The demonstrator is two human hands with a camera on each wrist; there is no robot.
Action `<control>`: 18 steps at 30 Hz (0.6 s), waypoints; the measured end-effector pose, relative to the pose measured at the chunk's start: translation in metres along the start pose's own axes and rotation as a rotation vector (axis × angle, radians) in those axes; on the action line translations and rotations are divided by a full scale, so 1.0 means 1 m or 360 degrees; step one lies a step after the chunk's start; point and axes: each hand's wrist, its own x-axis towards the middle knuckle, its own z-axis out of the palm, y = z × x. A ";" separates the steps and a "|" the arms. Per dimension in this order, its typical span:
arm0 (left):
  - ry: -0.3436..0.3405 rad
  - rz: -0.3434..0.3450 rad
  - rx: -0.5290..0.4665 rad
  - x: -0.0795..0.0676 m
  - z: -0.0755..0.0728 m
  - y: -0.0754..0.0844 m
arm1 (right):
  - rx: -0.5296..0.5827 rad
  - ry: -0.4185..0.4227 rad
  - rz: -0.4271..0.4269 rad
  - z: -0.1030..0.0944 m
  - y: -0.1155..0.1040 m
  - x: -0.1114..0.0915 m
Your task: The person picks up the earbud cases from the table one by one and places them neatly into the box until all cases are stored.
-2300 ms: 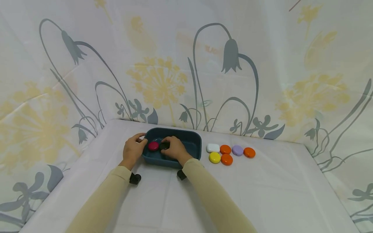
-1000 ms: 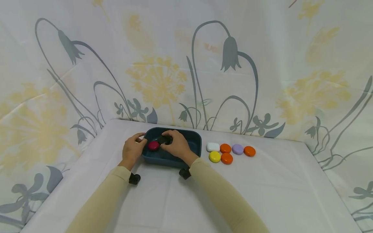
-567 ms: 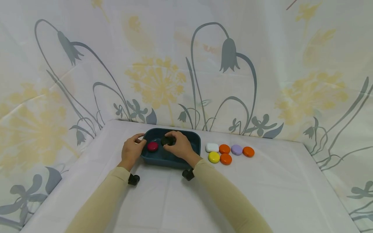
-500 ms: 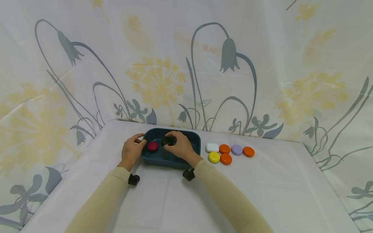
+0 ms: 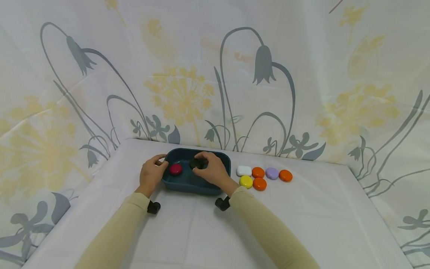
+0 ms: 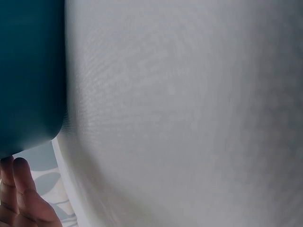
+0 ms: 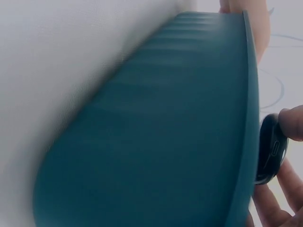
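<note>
A dark blue-green rectangular tray (image 5: 188,187) sits near the back of the cloth-covered table. My left hand (image 5: 151,174) holds its left end, thumb at the rim; the left wrist view shows fingertips (image 6: 20,164) close under the tray's corner. Between thumb and fingers of my right hand (image 5: 215,170) is a black rounded disc (image 5: 195,163), over the middle of the tray. In the right wrist view that disc (image 7: 271,149) stands edge-on beyond the rim, showing a small oval slot in its side. A dark red disc (image 5: 175,169) lies inside the tray at left.
Right of the tray lie a white rounded block (image 5: 243,171), a yellow disc (image 5: 246,182), a lilac disc (image 5: 272,173) and orange discs (image 5: 259,184). A flower-patterned curtain (image 5: 215,74) rises behind the table. Black wrist cameras (image 5: 153,207) hang under both sleeves.
From beside the red disc, my right hand has moved the black disc to the right, over the tray's middle. My left hand stays at the tray's left end.
</note>
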 end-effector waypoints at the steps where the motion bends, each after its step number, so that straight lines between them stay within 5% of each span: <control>1: 0.0000 0.0001 0.0001 0.000 0.000 0.000 | 0.0008 0.0003 0.0002 -0.001 0.000 -0.001; 18: -0.0007 -0.0014 -0.0016 0.000 0.001 -0.001 | 0.0007 0.0086 -0.0067 -0.022 0.010 -0.008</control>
